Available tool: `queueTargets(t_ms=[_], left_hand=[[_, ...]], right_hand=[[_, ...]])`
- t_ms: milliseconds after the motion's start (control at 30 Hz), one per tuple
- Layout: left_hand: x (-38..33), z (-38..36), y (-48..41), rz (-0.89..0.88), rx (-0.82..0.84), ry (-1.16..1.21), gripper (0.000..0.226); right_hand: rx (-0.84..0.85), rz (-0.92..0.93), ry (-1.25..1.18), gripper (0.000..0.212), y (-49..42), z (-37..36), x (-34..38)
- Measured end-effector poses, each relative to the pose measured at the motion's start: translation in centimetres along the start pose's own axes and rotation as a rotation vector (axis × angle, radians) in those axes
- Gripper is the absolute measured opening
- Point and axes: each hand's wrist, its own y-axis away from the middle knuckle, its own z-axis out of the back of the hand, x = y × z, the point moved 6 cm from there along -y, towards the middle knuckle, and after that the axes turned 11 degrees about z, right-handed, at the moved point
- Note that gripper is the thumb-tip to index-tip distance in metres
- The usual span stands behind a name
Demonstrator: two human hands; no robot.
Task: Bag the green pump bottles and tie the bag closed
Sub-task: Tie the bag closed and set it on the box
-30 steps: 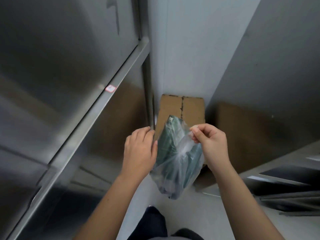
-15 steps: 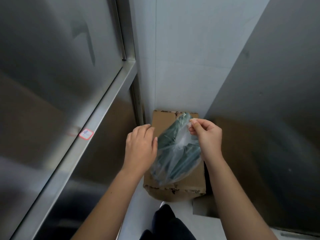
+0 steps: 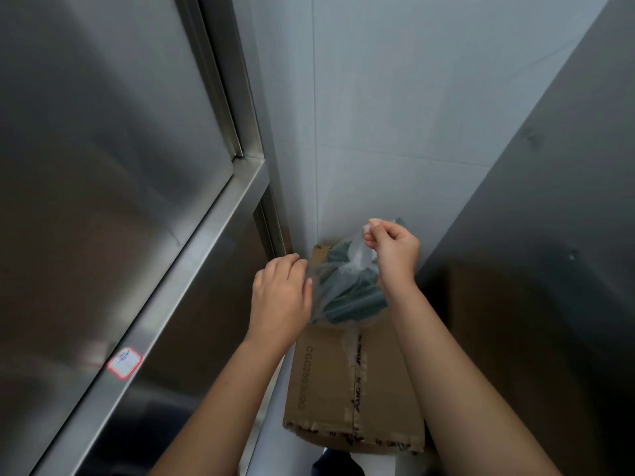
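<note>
Head view: right hand (image 3: 395, 255) pinches bag (image 3: 343, 286) mouth, left hand (image 3: 281, 297) grips opposite edge, green pump bottles (image 3: 350, 297) inside over the cardboard box (image 3: 357, 383)'s far edge; gather both edges tight before knotting.

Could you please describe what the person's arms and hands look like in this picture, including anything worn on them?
Both forearms are bare as far as the frame shows: no sleeves, gloves, watch, bracelets or rings are visible. The left hand and the right hand have short, unpainted nails. No markings or tattoos show on either arm. Any sleeve would lie above the elbows, out of view.
</note>
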Motion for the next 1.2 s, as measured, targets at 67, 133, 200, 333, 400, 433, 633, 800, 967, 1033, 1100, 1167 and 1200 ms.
queueTargets(t_ms=[67,133,200,333,400,433,633,800,967,1033,1100,1167,1200], left_hand=[[-0.1,-0.7,-1.0,0.0,0.007,-0.002,0.027],[-0.3,-1.4,-1.7,0.003,0.022,0.001,0.027],[-0.4,-2.1,-2.2,0.002,0.036,-0.001,0.027],[-0.4,-3.7,-2.7,0.008,0.071,-0.007,0.027],[-0.4,-4.5,-2.9,0.011,0.089,-0.009,0.026],[-0.5,-4.9,-2.9,0.012,0.099,-0.008,0.026],[-0.9,-6.7,-3.0,0.016,0.195,-0.004,0.031],[-1.5,-7.4,-2.5,0.019,0.26,0.022,0.034],[-2.0,-7.2,-2.2,-0.001,0.228,0.049,0.029],[-2.1,-7.1,-2.0,-0.013,0.229,0.047,0.029],[-2.3,-7.0,-1.7,-0.014,0.247,0.048,0.03],[-2.5,-6.8,-1.1,-0.021,0.256,0.048,0.032],[-2.6,-6.6,-0.8,-0.024,0.254,0.049,0.032]], right_hand=[[-0.032,-0.002,-0.045,0.026,-1.6,-0.4,-0.6],[-0.06,-0.003,-0.069,0.023,-2.8,-0.3,-1.2],[-0.076,-0.007,-0.039,0.015,-3.9,0.3,-2.2],[-0.085,-0.069,0.164,0.017,-4.9,2.5,-6.2],[-0.071,-0.118,0.276,0.018,-4.6,4.0,-8.8],[-0.076,-0.15,0.316,0.018,-4.2,4.8,-10.2],[-0.151,-0.275,0.336,0.018,-3.3,8.2,-13.7],[-0.131,-0.227,0.342,0.017,-3.6,8.5,-13.1],[-0.13,-0.231,0.331,0.013,-2.7,9.3,-13.1],[-0.151,-0.233,0.301,0.022,-2.2,9.6,-12.9],[-0.166,-0.205,0.286,0.029,-1.8,9.9,-12.1],[-0.161,-0.177,0.297,0.031,-1.2,10.3,-11.5],[-0.153,-0.17,0.315,0.031,-1.0,10.4,-11.0]])
